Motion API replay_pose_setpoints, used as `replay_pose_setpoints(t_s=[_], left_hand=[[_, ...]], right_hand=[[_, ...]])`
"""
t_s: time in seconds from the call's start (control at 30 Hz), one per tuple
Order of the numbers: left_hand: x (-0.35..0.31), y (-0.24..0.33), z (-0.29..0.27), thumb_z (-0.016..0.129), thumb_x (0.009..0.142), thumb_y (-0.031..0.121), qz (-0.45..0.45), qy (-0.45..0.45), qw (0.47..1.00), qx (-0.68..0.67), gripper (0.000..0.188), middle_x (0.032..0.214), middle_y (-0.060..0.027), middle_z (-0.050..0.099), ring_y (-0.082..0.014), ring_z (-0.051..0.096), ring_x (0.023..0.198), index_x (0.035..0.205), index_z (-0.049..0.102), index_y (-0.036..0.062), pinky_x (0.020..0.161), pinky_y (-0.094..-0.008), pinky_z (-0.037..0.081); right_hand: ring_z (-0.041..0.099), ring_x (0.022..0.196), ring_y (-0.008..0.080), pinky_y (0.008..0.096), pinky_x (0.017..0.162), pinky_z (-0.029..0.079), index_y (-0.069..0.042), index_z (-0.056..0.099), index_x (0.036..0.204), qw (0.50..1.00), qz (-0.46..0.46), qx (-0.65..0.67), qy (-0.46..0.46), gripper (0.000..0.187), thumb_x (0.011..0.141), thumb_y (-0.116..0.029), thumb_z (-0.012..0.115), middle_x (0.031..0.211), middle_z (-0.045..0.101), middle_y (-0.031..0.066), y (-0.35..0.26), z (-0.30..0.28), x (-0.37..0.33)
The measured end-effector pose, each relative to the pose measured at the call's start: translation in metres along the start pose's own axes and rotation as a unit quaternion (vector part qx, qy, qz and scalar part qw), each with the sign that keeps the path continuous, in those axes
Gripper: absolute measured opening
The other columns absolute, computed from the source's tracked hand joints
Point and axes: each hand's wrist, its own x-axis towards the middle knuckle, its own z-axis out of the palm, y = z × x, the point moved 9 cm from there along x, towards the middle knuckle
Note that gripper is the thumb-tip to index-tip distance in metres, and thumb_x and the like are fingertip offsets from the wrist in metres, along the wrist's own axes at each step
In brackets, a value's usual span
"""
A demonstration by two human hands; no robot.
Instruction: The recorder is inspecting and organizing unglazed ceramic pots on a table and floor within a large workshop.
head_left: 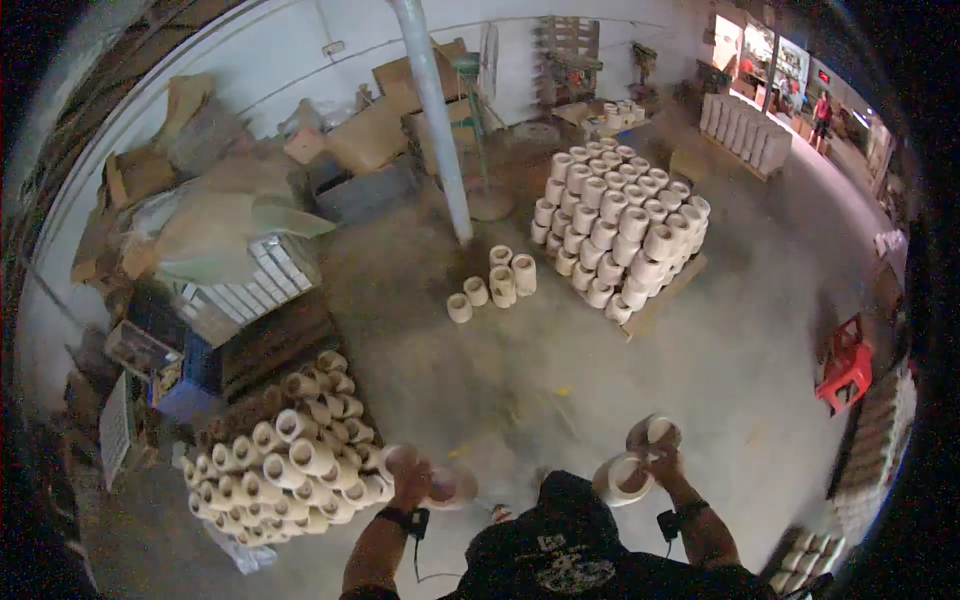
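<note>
My left hand [411,488] is closed on the rims of two pale, hollow, round pots. One pot [398,460] is beside the stack at left, and the other pot [452,486] is to the right of my fingers; both are smeared by motion. My right hand [664,466] grips two more such pots. The farther pot [645,432] is tilted, and the nearer pot [603,482] shows its wide round opening. Both hands are held apart, one on each side of my body, above the concrete floor. A dark band with a small box and cable is on each wrist.
A stack of cream pots [262,487] lies at left. Another tall stack [600,210] stands on a pallet [668,298] ahead, with several loose pots [502,284] on the floor beside it. A pole [436,120] rises behind these. A red plastic stool [846,368] is at right.
</note>
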Motion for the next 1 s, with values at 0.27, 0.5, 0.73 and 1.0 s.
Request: replay_pose_setpoints(t_s=[0.27,0.5,0.73,1.0], left_hand=[[0.244,0.027,0.032,0.066,0.076,0.021,0.090,-0.183,0.966,0.157,0.027,0.106,-0.0082,0.060,-0.0278,0.055,0.103,0.101,0.061,0.0132,0.086,-0.0485,0.043],[0.398,0.005,0.056,0.054,0.085,0.022,-0.002,-0.240,0.934,0.264,0.045,0.122,-0.0126,0.055,-0.0284,0.053,0.110,0.128,0.054,0.0116,0.099,-0.0489,0.037],[0.518,0.025,0.114,0.057,0.084,0.023,0.165,-0.336,0.901,0.217,0.047,0.137,-0.0276,0.046,-0.0437,0.039,0.130,0.127,0.056,0.0038,0.108,-0.0496,0.033],[0.629,-0.061,0.200,0.050,0.097,0.025,0.112,-0.266,0.944,-0.158,0.041,0.133,-0.0171,0.043,-0.0303,0.043,0.121,0.131,0.046,0.0022,0.104,-0.0467,0.037]], right_hand=[[0.063,0.097,0.0234,0.0367,0.082,0.054,-0.004,0.057,0.119,0.958,-0.183,-0.212,0.065,0.069,0.065,-0.034,0.088,0.111,0.064,0.0125,-0.043,0.042,0.136],[0.068,0.089,0.0355,0.0424,0.074,0.055,-0.011,0.054,0.124,0.972,0.142,-0.173,-0.068,0.067,0.067,-0.029,0.084,0.107,0.067,0.0169,-0.145,0.071,0.247],[0.069,0.078,0.0308,0.0401,0.068,0.056,-0.011,0.056,0.122,0.983,0.118,-0.139,-0.015,0.058,0.071,-0.025,0.079,0.095,0.069,0.0158,-0.171,0.099,0.322],[0.070,0.086,0.0250,0.0375,0.073,0.056,-0.010,0.058,0.125,0.973,0.211,-0.088,-0.026,0.063,0.071,-0.033,0.081,0.098,0.071,0.0126,-0.206,0.172,0.399]])
